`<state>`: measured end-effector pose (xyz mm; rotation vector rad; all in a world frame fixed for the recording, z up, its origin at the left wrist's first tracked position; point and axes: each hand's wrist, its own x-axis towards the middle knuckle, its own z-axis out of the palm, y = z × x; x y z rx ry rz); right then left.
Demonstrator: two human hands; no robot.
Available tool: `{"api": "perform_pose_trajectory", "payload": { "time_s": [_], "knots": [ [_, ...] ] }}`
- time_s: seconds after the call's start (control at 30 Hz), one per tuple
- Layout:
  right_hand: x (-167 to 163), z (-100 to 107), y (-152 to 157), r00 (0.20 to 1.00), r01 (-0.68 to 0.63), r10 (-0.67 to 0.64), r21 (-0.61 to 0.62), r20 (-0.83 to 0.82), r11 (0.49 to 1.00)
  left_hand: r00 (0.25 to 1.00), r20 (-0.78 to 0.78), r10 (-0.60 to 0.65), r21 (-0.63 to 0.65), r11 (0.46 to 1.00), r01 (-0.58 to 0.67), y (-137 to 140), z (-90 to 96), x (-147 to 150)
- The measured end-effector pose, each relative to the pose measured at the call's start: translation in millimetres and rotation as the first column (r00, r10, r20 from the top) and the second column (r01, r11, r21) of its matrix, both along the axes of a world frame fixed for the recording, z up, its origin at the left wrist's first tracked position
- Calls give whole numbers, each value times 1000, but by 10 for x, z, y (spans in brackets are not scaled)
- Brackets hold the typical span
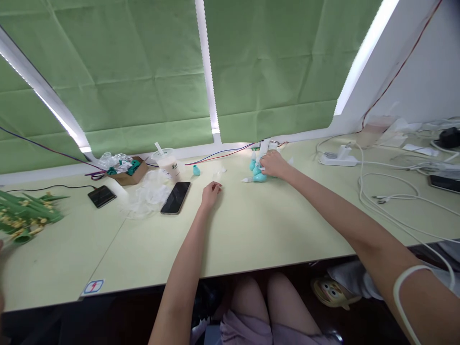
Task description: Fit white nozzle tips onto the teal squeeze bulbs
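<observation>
My right hand (275,164) reaches to the back of the table, its fingers curled down at a cluster of small turquoise squeeze bottles (259,177). One of these lies on its side with its white pointed nozzle (247,180) facing left. The hand covers part of the cluster, and what its fingertips hold, if anything, is hidden. My left hand (212,194) rests on the table with fingers bent and pressed together; anything between them is too small to make out. Behind it stands a single small turquoise piece (196,170), next to crumpled clear film (220,170).
A black phone (176,198), crumpled plastic (149,194) and a drink cup with straw (168,164) are left of my hands. Farther left are a cardboard box (131,176), a dark device (102,196) and green stems (30,215). A power strip (338,159) and white cables (388,197) lie right.
</observation>
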<state>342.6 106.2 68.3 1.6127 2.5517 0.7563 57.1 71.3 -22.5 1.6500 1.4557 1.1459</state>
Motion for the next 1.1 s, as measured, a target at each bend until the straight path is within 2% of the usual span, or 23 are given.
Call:
{"api": "perform_pose_trajectory", "payload": {
  "time_s": [0.33, 0.57, 0.87, 1.03, 1.1],
  "knots": [
    [47, 118, -49, 998, 9, -6, -37, 63, 999, 1000, -10, -2, 9, 1000, 2, -13, 14, 0],
    [339, 284, 7, 993, 93, -93, 4, 71, 996, 1000, -14, 2, -7, 1000, -2, -13, 16, -2],
    [679, 315, 120, 970, 214, -221, -71, -105, 974, 1000, -23, -3, -14, 1000, 3, -37, 50, 5],
    [836, 356, 185, 935, 242, -270, -143, -231, 960, 999, -33, -5, -1, 1000, 5, -29, 41, 2],
    [913, 368, 232, 919, 274, -301, -135, -254, 952, 999, -37, -5, 0, 1000, 5, -29, 43, 2]
  ]
}}
